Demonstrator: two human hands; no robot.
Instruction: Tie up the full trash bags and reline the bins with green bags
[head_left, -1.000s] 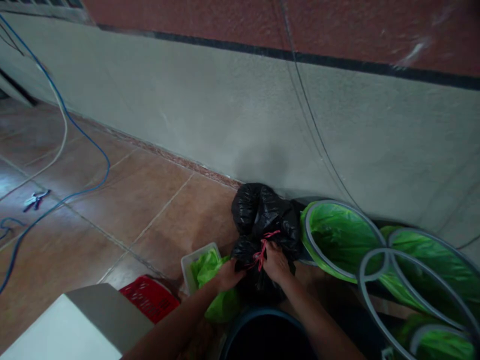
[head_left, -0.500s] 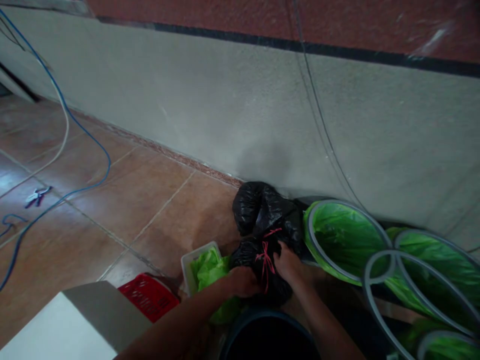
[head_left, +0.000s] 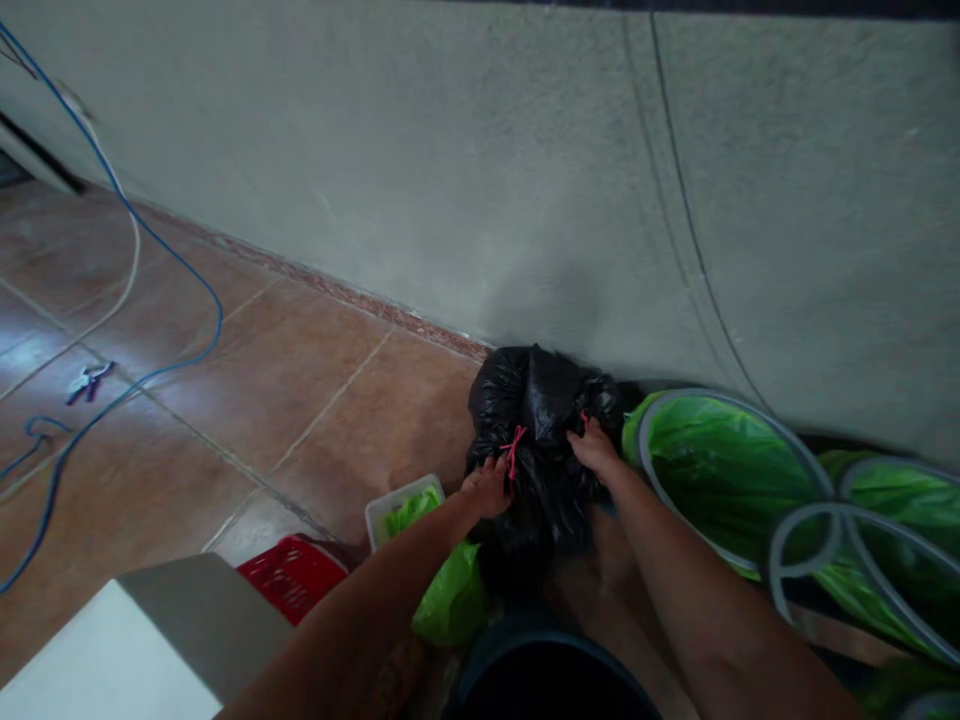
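Two black garbage bags lie bunched together against the foot of the wall. On the near bag (head_left: 551,495), my left hand (head_left: 489,487) rests beside its pink tie (head_left: 514,450), fingers stretched out over the plastic. At the far bag (head_left: 555,395), my right hand (head_left: 595,447) is closed on the black plastic, close to another bit of pink tie (head_left: 585,417). Part of its fingers is hidden by the bag. Directly below the bags stands a dark round bin (head_left: 551,640), its rim towards me.
Left of the bags sits a white tub (head_left: 375,520) with green plastic bags (head_left: 454,600), then a red basket (head_left: 292,580) and a white box (head_left: 97,650). Grey-rimmed bins (head_left: 750,400) with green liners stand right. Blue cable (head_left: 180,270) and pliers (head_left: 90,382) lie on the tiles.
The near bag has moved away from me, up against the far one. Both hands have moved forward with it, the right one also slightly rightward. The view has tilted down.
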